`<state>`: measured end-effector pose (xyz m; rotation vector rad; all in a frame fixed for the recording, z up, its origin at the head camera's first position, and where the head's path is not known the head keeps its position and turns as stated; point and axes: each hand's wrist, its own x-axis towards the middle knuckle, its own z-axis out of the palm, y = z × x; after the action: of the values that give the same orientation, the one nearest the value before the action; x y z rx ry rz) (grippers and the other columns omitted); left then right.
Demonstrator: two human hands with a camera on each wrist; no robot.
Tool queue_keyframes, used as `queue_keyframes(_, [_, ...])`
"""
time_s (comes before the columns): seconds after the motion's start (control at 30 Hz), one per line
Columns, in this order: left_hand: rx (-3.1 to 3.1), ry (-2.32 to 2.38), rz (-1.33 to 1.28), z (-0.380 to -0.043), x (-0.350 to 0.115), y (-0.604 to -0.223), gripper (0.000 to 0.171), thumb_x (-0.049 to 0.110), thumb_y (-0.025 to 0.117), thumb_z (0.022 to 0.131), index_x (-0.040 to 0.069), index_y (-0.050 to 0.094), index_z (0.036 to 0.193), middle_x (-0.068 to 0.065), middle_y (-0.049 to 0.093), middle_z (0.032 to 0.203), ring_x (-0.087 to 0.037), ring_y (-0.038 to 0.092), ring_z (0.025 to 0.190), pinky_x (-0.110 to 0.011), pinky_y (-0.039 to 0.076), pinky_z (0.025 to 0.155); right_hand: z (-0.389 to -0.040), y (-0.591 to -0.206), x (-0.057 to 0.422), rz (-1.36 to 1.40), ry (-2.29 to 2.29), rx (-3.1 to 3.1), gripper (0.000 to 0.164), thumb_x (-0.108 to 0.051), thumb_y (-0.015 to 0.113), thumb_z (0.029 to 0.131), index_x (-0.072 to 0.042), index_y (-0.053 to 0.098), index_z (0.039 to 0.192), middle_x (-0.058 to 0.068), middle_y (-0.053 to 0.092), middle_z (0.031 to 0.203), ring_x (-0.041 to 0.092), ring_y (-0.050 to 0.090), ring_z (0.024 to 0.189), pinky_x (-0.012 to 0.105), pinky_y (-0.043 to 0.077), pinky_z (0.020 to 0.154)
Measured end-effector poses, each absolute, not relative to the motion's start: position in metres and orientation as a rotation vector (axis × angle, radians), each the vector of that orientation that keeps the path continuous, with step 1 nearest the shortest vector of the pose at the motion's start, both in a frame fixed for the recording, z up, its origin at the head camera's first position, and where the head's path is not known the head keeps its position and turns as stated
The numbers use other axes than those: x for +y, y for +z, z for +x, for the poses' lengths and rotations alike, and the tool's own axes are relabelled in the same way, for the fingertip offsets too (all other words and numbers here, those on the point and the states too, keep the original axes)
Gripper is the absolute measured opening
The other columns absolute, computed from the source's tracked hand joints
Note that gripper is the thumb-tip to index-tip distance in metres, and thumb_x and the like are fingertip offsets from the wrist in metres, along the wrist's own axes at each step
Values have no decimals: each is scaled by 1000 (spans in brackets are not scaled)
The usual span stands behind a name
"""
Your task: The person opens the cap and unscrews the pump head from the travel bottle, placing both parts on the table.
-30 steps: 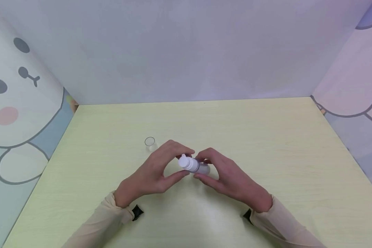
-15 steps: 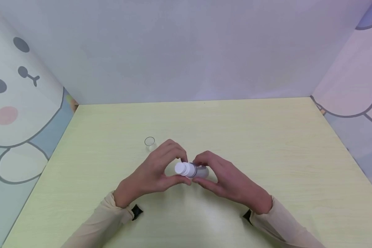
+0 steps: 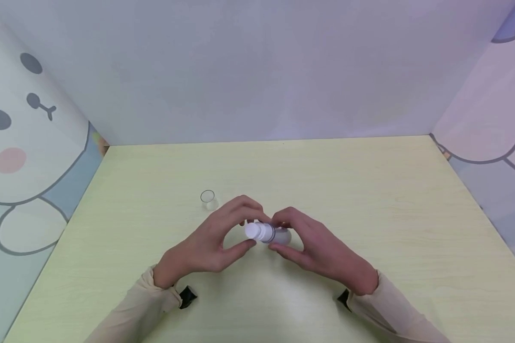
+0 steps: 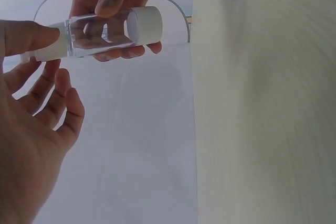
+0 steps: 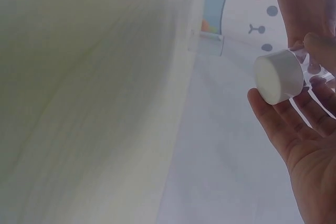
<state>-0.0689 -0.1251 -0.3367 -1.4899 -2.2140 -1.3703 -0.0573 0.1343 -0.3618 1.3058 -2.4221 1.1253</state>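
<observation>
A small clear pump bottle (image 3: 282, 236) with a white top and a white base is held tilted between both hands, its top toward the left. My right hand (image 3: 322, 243) grips the clear body, with the thumb on one side and fingers on the other. Thumb and forefinger of my left hand (image 3: 214, 238) pinch the white top (image 4: 52, 48); its other fingers are spread loosely below in the left wrist view. The white base (image 5: 278, 77) faces the right wrist camera. Inside the clear body, no contents stand out.
A small clear glass cup (image 3: 209, 200) stands on the pale wooden table (image 3: 326, 176), just beyond my left hand. A grey-white wall (image 3: 257, 71) rises at the table's back edge, and panels with cartoon animals flank both sides.
My left fingers have shifted round the white top, curling inward and then reaching further round it again. The top's small spout, seen earlier, no longer shows in the head view. The right hand keeps its grip.
</observation>
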Motion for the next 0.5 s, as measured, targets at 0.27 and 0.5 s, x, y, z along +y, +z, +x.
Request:
queue_keyframes(0.27, [-2190, -1381, -1495, -72, -126, -338, 38, 1, 70, 92, 10, 64, 128, -1, 61, 115, -11, 57, 103, -31, 54, 85, -57, -362, 134, 1319, 1121, -2408, 38, -28, 75, 98, -9, 56, 125, -6, 61, 117, 9, 62, 102, 27, 57, 90])
queue_keyframes(0.5, [-2235, -1364, -1442, -72, -126, -338, 36, 7, 81, 88, 14, 65, 120, 5, 63, 109, -8, 55, 100, -27, 52, 85, -56, -360, 134, 1311, 1151, -2428, 38, -26, 76, 97, -11, 56, 126, -9, 60, 117, 5, 61, 103, 24, 55, 92])
